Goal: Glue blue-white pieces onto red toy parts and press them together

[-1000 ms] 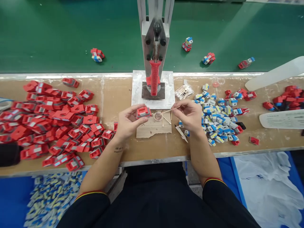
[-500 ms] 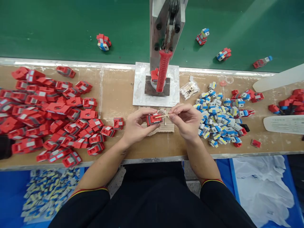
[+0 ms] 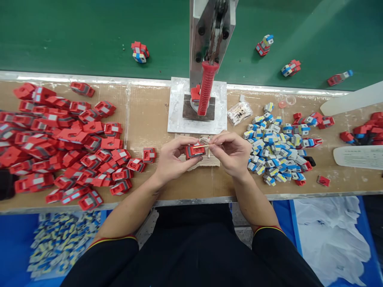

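Observation:
My left hand (image 3: pixel 173 159) holds a red toy car part (image 3: pixel 194 150) between thumb and fingers, its recessed side facing up. Pinched in my right hand (image 3: pixel 231 153) is a thin cotton swab (image 3: pixel 202 146), whose far end reaches over the recess of the red part; whether it touches inside I cannot tell. Just behind the hands lies a small round dish (image 3: pixel 204 141) on a piece of cardboard (image 3: pixel 206 162). Beyond it stands a hand press with a red ribbed handle (image 3: pixel 207 89), a red piece (image 3: pixel 195 93) sitting under it.
Many red car parts (image 3: pixel 72 135) are heaped on the left. White, blue and yellow parts (image 3: pixel 273 139) lie piled on the right, near a bag of cotton swabs (image 3: pixel 240 111). Behind, a green belt (image 3: pixel 89 36) carries several assembled toys. Blue bins (image 3: pixel 18 239) stand below the table edge.
The toys on the green belt have shifted to the right. My right hand has moved slightly left, bringing the swab further over the red part.

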The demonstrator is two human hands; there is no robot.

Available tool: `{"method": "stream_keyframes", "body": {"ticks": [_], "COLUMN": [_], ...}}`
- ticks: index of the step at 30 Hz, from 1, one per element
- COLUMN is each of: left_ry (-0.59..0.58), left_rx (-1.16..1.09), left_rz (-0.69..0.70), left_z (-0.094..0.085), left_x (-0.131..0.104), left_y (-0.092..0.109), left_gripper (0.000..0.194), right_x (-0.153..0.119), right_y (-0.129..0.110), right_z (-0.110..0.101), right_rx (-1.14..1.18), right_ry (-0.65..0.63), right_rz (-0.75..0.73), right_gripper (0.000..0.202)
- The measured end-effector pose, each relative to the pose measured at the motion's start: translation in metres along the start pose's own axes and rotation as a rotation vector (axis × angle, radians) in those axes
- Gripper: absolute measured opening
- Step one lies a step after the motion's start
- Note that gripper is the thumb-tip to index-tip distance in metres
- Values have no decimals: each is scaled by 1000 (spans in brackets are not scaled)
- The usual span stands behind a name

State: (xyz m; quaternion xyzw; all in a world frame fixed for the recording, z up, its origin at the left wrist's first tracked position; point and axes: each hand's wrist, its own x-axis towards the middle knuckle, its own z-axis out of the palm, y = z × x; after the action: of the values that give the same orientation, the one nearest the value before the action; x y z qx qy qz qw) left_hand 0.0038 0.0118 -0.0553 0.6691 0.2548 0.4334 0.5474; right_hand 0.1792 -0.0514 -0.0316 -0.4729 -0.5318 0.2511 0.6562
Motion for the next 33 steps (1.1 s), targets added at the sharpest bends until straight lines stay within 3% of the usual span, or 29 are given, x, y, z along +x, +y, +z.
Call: {"method": "stream_keyframes", "body": {"ticks": [10,18,22,26,33], "left_ry": [29,40,75,94,81], "left_rx": [77,162,194,200,211], "left_rz": [19,39,23,20,-17], "left_z": [-4,-11,-18,-22,-21], "left_x": [0,3,8,10,9], "left_y": [0,-2,-6,-9,-10], "left_gripper": [32,31,33,33,33], "right_x": [5,6,12,14,12], "right_y": [-7,-6,2,13,22], "right_z": [-8,-20,-34,-34,-31], "right_rx": [-214,-259,-384,-511,-547], "right_ry": [14,23,-139,-305,-349], "right_rz": [-131,-63,-24,-25,-2], "right_gripper": [11,7,10,13,12]}}
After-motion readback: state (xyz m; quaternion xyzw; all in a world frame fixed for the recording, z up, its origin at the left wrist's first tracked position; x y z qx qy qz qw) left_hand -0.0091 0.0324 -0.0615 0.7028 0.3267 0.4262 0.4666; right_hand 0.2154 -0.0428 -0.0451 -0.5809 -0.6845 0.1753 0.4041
